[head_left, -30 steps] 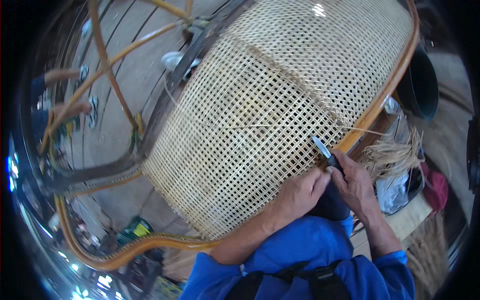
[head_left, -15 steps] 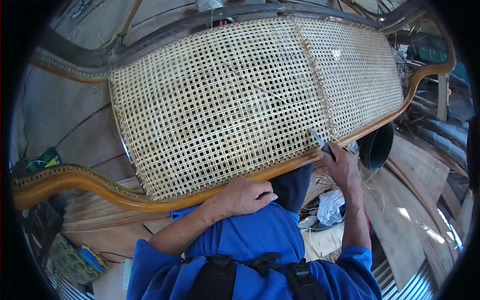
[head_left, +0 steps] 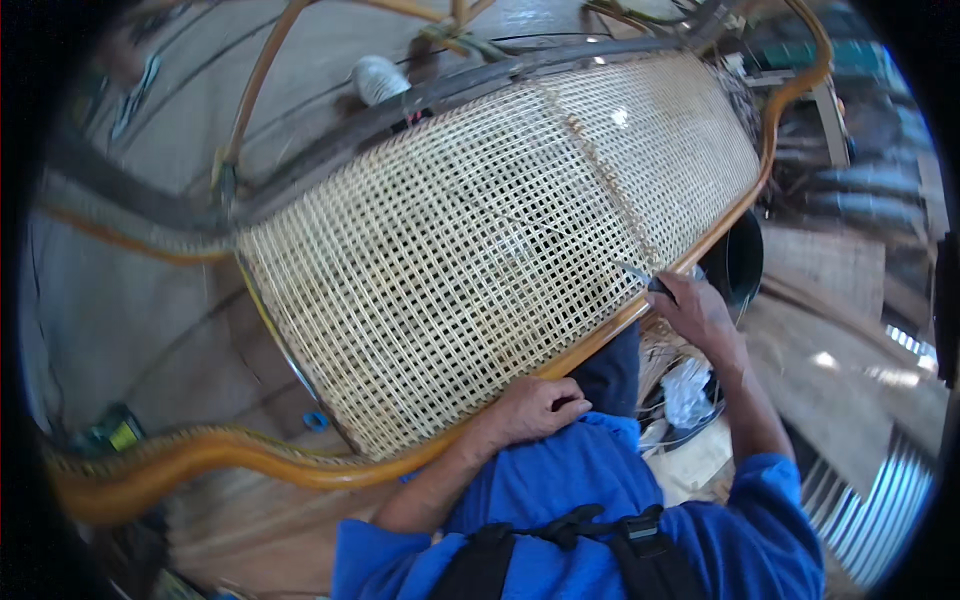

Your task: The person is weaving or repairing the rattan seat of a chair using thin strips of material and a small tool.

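Observation:
A woven cane panel [head_left: 430, 270] fills a long wooden frame in front of me, crossed by a rough seam [head_left: 600, 165] on its right part. My right hand [head_left: 697, 312] is closed round the dark handle of a small knife [head_left: 632, 271]. Its blade points left over the weave, close to the seam and the frame's near rail [head_left: 590, 345]; whether the tip touches the cane I cannot tell. Further left, my left hand [head_left: 540, 408] rests against the near rail with its fingers curled in and thumb bent. Nothing shows inside it.
Beyond the far rail [head_left: 460, 85] a shoe [head_left: 380, 80] stands on the floor. A dark round container [head_left: 738, 255] and a crumpled clear plastic bag [head_left: 687, 395] lie to the right of my legs. Flat boards [head_left: 815, 350] cover the right side. A small blue ring [head_left: 316, 421] is at lower left.
My view has turned, so the frame looks more tilted and more floor shows beyond it. The knife stays near the seam, its blade lying flatter. My left hand keeps to the near rail.

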The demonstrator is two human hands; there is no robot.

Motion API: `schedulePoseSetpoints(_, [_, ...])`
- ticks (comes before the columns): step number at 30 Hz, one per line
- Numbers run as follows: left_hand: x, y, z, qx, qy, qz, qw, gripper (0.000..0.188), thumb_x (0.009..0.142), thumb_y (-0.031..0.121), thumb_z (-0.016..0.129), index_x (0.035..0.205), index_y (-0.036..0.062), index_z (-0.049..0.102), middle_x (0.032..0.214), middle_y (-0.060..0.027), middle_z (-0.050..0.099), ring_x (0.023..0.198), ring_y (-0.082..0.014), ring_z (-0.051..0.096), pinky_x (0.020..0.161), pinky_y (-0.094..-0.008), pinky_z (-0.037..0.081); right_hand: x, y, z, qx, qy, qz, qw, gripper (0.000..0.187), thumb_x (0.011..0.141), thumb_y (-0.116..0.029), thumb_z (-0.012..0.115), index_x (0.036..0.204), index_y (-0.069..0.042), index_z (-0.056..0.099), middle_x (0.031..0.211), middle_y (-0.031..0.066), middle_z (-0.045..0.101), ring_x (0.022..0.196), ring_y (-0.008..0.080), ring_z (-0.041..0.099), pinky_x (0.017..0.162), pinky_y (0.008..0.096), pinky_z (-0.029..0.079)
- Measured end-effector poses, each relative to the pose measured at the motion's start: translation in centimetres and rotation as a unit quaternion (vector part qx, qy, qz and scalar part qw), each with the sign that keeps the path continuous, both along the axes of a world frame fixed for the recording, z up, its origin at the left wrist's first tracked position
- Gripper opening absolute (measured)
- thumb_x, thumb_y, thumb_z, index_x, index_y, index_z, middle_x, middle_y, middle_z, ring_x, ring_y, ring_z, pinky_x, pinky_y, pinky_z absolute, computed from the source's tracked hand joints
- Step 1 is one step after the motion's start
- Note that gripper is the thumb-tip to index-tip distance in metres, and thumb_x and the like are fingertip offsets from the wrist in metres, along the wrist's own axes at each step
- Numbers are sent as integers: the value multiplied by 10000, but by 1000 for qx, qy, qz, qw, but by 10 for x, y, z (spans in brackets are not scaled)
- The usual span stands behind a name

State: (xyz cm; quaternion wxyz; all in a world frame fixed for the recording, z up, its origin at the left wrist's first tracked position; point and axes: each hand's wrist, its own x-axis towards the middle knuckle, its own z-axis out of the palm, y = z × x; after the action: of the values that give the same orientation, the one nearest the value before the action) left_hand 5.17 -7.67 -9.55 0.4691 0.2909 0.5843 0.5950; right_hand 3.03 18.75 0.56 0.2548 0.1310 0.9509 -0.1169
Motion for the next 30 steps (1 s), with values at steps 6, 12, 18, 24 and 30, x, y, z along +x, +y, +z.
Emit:
schedulePoseSetpoints(6, [-3, 3, -1, 24, -65, -5, 998, 200, 873, 244, 617, 888, 46, 644, 661, -51, 601, 576, -104, 545, 541, -267, 445, -22, -21, 2, 12, -30, 13, 999, 254, 844, -273, 591, 858, -21, 563, 730, 210, 585, 732, 399, 589, 642, 477, 440])
schedulePoseSetpoints(12, [-6, -2, 2, 38, -98, 3, 994, 204, 882, 230, 606, 885, 29, 638, 687, -47, 604, 600, -112, 545, 556, -264, 446, -30, -35, 1, 115, -105, 21, 988, 272, 851, -293, 565, 884, -24, 591, 779, 174, 630, 781, 352, 627, 697, 462, 490])
schedulePoseSetpoints(18, [-5, -2, -4, 44, -105, -11, 993, 193, 884, 217, 607, 891, 26, 636, 693, -54, 602, 605, -117, 547, 551, -264, 442, -31, -21, -11, 57, -79, 16, 995, 265, 832, -285, 597, 852, -21, 588, 735, 199, 607, 730, 381, 613, 658, 472, 458])
schedulePoseSetpoints(24, [-3, -3, -5, 55, -108, 12, 993, 198, 885, 213, 610, 887, 17, 633, 689, -55, 601, 599, -112, 541, 543, -259, 434, -25, -20, -1, 67, -69, 10, 995, 263, 834, -277, 589, 863, -15, 584, 737, 205, 610, 734, 383, 612, 653, 468, 456])
schedulePoseSetpoints(30, [-10, 0, -2, 44, -124, 7, 991, 184, 881, 201, 619, 869, 18, 630, 701, -84, 618, 605, -140, 585, 557, -280, 466, -28, -3, -11, 78, -93, -11, 993, 263, 833, -276, 581, 873, -16, 578, 738, 205, 612, 748, 387, 610, 659, 464, 458])
